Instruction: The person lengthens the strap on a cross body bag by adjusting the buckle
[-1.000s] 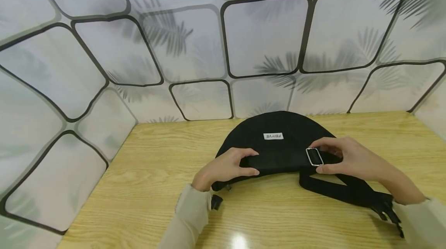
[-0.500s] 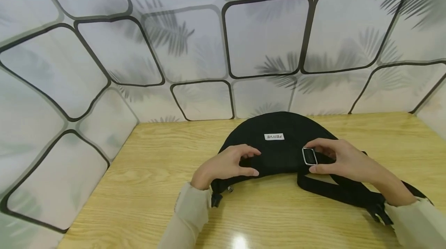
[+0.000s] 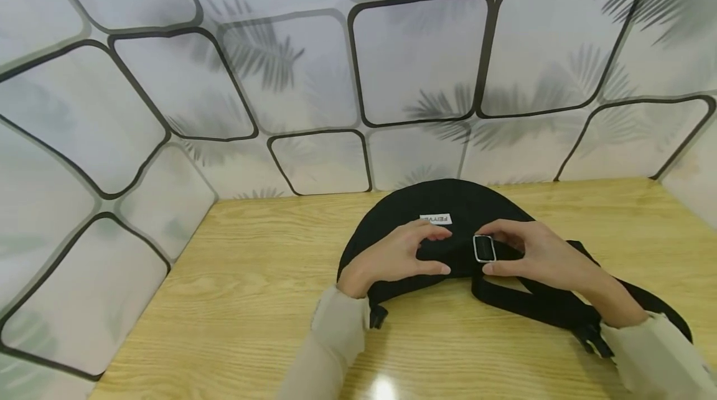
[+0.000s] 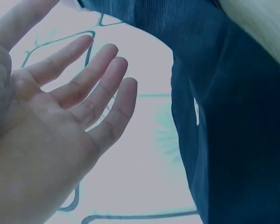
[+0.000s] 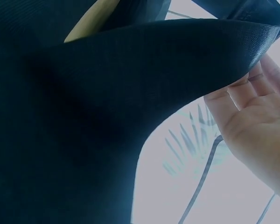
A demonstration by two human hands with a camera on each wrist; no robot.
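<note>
A black half-moon bag [image 3: 442, 198] lies on the wooden table, its white label [image 3: 442, 219] partly covered by my left fingers. My right hand [image 3: 546, 257] pinches the bag's black strap [image 3: 510, 310] right at a square metal slider [image 3: 475, 249], thumb below and fingers above. Over the bag's left half is my left hand [image 3: 394, 257], thumb and fingers spread apart with nothing between them. In the left wrist view that hand's fingers [image 4: 100, 77] are loosely extended beside the dark fabric. Dark webbing crosses the fingers [image 5: 224, 112] in the right wrist view.
A black plastic buckle end [image 3: 378, 316] sticks out at the bag's lower left. Another dark buckle [image 3: 594, 341] lies by the right sleeve, and more strap curves out past the right forearm. A patterned wall [image 3: 325, 163] stands behind the wooden table [image 3: 252, 300].
My left hand has moved right, off the bag's lower left edge toward the slider. The right hand has shifted slightly left with the slider and strap, and a strap loop now shows beyond the right forearm.
</note>
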